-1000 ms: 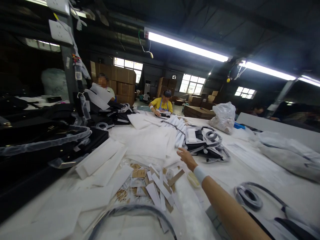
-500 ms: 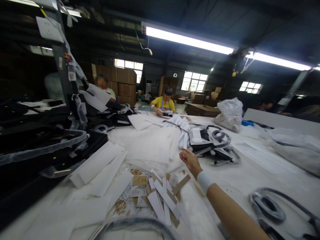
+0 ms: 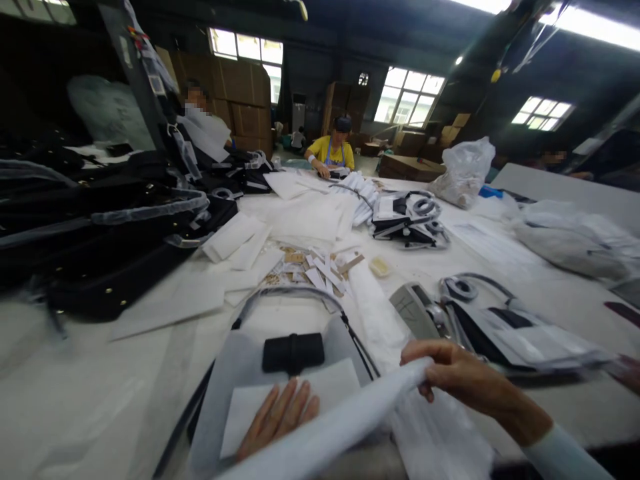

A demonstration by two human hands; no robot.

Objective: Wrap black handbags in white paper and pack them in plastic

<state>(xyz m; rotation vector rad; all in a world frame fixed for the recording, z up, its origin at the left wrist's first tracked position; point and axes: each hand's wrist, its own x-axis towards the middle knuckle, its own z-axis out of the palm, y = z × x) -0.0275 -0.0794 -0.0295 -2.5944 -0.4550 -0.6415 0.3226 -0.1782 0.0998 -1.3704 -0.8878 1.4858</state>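
Observation:
In the head view a handbag lies in front of me, its front covered by pale sheeting, with a black clasp tab showing and a wrapped handle arching above. My left hand rests flat, fingers spread, on a white sheet over the bag's lower part. My right hand, to the right of the bag, pinches the end of a long white foam roll. That roll slants down to the left, passing in front of my left wrist.
Beyond the bag are tags and paper strips and stacked white sheets. Black bags pile up at left. A tape dispenser and another wrapped bag stand at right. A co-worker in yellow sits across the table.
The view has tilted down, bringing the bag and my left hand into sight. My right hand has come back from the far sheets toward me and now grips the white foam roll.

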